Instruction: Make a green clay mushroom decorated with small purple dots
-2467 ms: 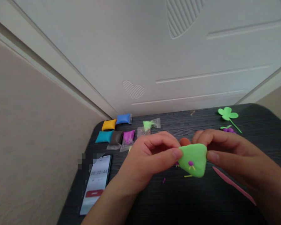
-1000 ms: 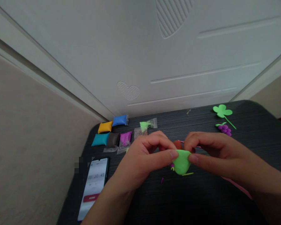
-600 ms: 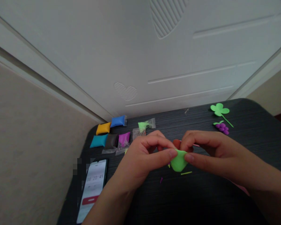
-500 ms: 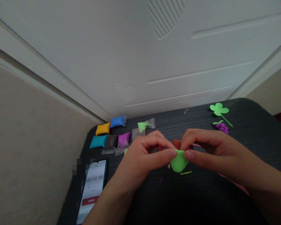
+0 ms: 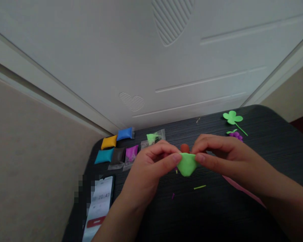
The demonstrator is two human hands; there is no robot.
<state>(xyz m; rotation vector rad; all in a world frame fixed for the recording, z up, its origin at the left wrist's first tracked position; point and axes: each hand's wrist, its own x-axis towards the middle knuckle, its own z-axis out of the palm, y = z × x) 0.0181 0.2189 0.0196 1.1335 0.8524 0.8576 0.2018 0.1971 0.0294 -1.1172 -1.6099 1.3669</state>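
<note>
A lump of light green clay is held above the dark table between both hands. My left hand pinches its left edge with thumb and curled fingers. My right hand pinches its right edge the same way. A small reddish-brown clay piece shows just behind the green lump, between my fingertips. Below the hands lie a thin yellow-green strip and a tiny purple bit on the table.
Small clay packets sit at the table's back left: orange, blue, teal, dark, purple, green. A phone lies front left. A green clover, purple grapes and a pink tool lie right.
The green clay went from a wide flat triangle with a purple dot to a smaller folded lump. Both hands have drawn closer together and risen slightly up the picture.
</note>
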